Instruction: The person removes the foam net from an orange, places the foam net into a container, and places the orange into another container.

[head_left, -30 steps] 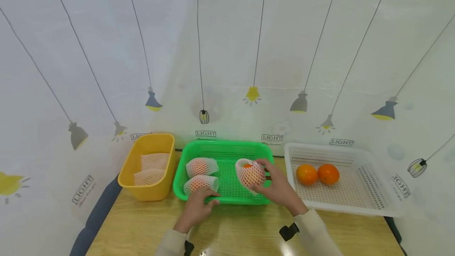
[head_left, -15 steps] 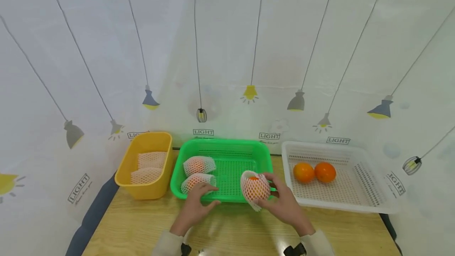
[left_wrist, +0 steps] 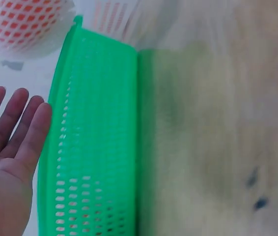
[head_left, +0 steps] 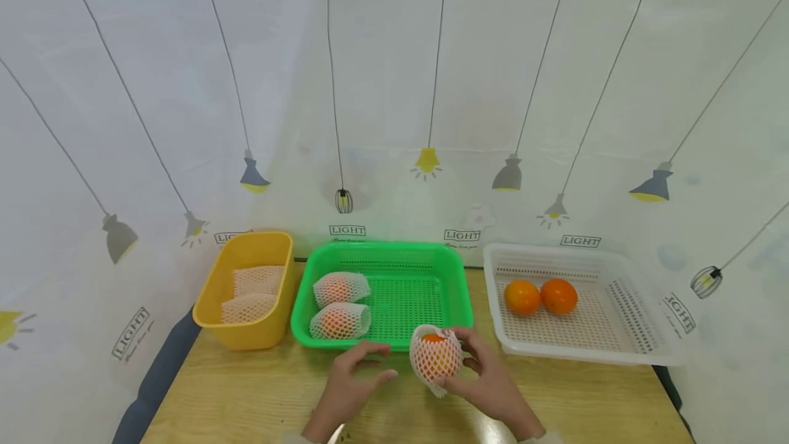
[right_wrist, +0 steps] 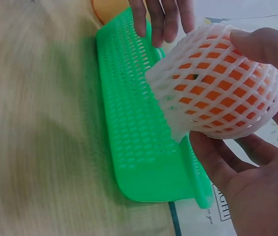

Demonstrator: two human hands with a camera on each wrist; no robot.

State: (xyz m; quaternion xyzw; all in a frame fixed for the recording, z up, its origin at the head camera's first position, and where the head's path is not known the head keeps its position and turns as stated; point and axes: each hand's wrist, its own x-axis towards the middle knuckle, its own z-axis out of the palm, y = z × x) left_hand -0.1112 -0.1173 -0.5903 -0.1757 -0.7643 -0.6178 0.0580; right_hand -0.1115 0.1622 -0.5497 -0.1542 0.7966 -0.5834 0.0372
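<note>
My right hand (head_left: 487, 379) grips an orange (right_wrist: 217, 93) wrapped in a white foam net (head_left: 436, 360), with the thumb on one side and fingers on the other. It is held just in front of the green basket's near rim. Some orange skin shows through the net's open end in the head view. My left hand (head_left: 353, 382) hovers to the left of it, fingers extended and holding nothing, near the green basket (left_wrist: 95, 113). Inside that basket (head_left: 456, 293), on the left, lie two netted oranges, one behind (head_left: 337, 289) and one nearer (head_left: 339, 321).
At left stands a yellow bin (head_left: 246, 336) with flat foam nets (head_left: 254, 293) in it. A white basket (head_left: 592, 351) on the right holds two bare oranges (head_left: 522, 297) side by side. All stand on a wooden table (head_left: 246, 396) against a lamp-patterned wall covering (head_left: 388, 88).
My right hand has brought the netted orange from over the green basket toward me, past its front rim. My left hand has drawn back from the nearer netted orange toward the right hand.
</note>
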